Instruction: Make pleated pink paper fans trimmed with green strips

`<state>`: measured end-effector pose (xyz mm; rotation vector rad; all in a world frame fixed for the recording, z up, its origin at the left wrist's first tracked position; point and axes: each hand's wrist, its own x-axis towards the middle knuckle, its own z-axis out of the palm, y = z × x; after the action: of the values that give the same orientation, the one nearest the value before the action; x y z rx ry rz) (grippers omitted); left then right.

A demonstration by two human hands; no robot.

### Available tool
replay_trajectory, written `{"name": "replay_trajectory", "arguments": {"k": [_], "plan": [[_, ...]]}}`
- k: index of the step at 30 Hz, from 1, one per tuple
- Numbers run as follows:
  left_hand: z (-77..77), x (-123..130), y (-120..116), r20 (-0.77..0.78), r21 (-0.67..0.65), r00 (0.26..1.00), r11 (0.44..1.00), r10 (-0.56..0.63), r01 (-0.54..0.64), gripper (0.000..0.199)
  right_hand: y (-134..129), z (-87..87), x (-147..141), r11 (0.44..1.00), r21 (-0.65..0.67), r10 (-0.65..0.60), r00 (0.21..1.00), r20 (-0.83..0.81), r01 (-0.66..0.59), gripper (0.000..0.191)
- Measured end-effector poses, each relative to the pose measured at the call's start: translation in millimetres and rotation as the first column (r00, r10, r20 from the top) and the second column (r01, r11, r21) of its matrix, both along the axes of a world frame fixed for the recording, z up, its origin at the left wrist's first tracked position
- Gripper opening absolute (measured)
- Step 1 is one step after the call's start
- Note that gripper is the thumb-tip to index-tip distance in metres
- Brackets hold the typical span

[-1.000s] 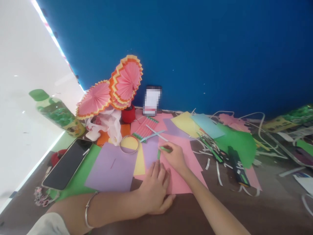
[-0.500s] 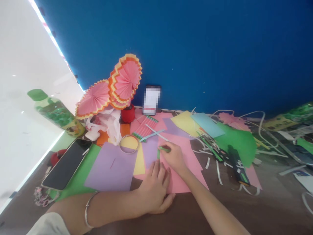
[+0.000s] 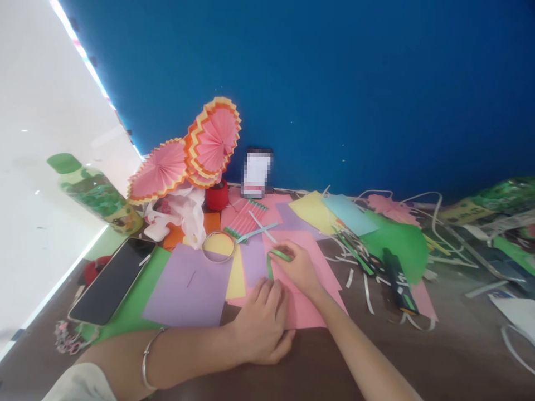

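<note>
My right hand [image 3: 297, 266] pinches a narrow green paper strip [image 3: 281, 255], which bends over and runs down toward my left hand. My left hand [image 3: 262, 323] rests on pink paper [image 3: 307, 309] near the table's front edge, its fingers curled and pressed together at the strip's lower end; the fingertips' contact is partly hidden. Just beyond the hands, a pink woven piece with green ends [image 3: 249, 219] lies beside a crossing light blue strip [image 3: 258, 231]. A purple sheet [image 3: 188, 287] is to the left of my left hand.
At the left are a phone [image 3: 112, 281], a bottle [image 3: 98, 195], pink paper fans [image 3: 215, 136] and a tape roll [image 3: 217, 249]. On the right lie scissors [image 3: 355, 250], a black cutter [image 3: 399, 281], a green sheet [image 3: 401, 248] and paper scraps.
The fingers of my left hand have curled in more. The green strip now arches more visibly from my right hand. The view has shifted slightly.
</note>
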<state>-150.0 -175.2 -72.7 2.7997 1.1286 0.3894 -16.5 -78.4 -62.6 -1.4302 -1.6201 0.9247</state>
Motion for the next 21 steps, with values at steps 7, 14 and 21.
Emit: {"name": "replay_trajectory", "arguments": {"k": [7,14,21], "plan": [[-0.2,-3,2,0.0,-0.06,0.996,0.994,0.091,-0.09,0.073,2,1.9,1,0.998,0.02,0.057,0.996,0.072,-0.059,0.01],[-3.8,0,0,0.01,-0.098,0.996,0.991,0.092,-0.091,0.071,13,-9.5,1,0.989,0.126,0.056,0.984,0.17,-0.078,0.01],[-5.2,1,0,0.018,-0.093,0.996,0.992,0.089,-0.087,0.072,12,-15.6,-2,0.987,0.144,0.031,0.966,0.256,-0.069,0.009]]}}
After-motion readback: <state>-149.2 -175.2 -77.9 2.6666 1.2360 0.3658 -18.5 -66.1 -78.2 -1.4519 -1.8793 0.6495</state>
